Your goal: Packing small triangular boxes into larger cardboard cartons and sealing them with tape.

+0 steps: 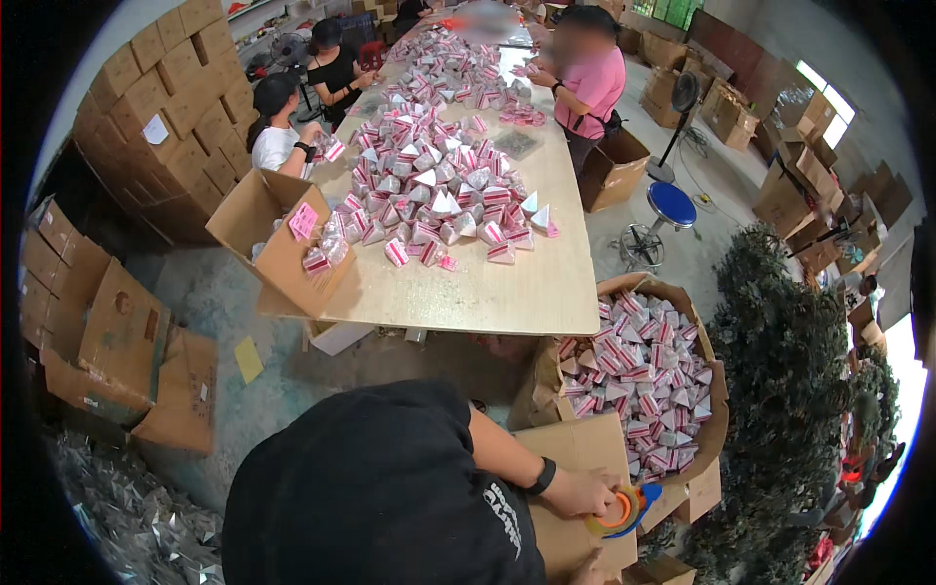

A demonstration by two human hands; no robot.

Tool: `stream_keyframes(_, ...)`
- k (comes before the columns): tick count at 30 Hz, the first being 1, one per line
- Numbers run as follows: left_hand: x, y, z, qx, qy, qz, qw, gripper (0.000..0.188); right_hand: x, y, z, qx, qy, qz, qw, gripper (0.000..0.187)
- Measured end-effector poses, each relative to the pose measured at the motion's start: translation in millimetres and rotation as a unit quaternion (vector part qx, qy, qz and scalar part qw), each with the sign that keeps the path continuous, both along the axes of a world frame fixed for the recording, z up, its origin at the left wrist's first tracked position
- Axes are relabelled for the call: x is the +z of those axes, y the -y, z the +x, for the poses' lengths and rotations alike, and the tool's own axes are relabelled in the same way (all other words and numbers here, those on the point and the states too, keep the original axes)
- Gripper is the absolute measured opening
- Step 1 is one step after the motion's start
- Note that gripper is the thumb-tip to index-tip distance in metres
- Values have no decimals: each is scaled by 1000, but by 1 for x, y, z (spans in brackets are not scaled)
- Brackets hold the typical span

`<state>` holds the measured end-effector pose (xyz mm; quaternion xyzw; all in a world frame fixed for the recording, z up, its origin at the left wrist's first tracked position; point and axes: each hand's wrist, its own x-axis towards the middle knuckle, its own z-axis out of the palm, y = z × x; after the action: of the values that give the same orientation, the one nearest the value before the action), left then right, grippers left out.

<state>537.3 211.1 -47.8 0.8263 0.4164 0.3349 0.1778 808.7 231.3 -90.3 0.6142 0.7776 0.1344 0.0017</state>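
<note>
Apparently, the left hand [583, 493] grips a blue-orange tape dispenser [632, 509] on the near carton [575, 446]; the right hand [589, 568], mostly cropped, I can't judge. Beyond lie pink-striped wedges [639, 375]; far left, a pink printed label [303, 221] marks an open box [292, 268].

Your left arm [505, 454], bare along the forearm, slants right and downward to your left hand [583, 493], which lies back-upward and curled, while your right hand [588, 572] shows only partly at the lower edge.
</note>
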Motion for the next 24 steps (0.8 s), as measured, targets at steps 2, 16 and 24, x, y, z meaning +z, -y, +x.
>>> stream_keyframes(2,-6,-1,5,-2,5,-15,1000,11,20,3,-6,3,-5,7,1000,68)
stream_keyframes(16,-17,1,23,57,-68,25,996,11,60,-16,-74,7,-528,-285,800,65)
stream_keyframes(24,-11,14,21,101,-130,133,977,54,46,-41,-63,-60,-501,-286,815,45)
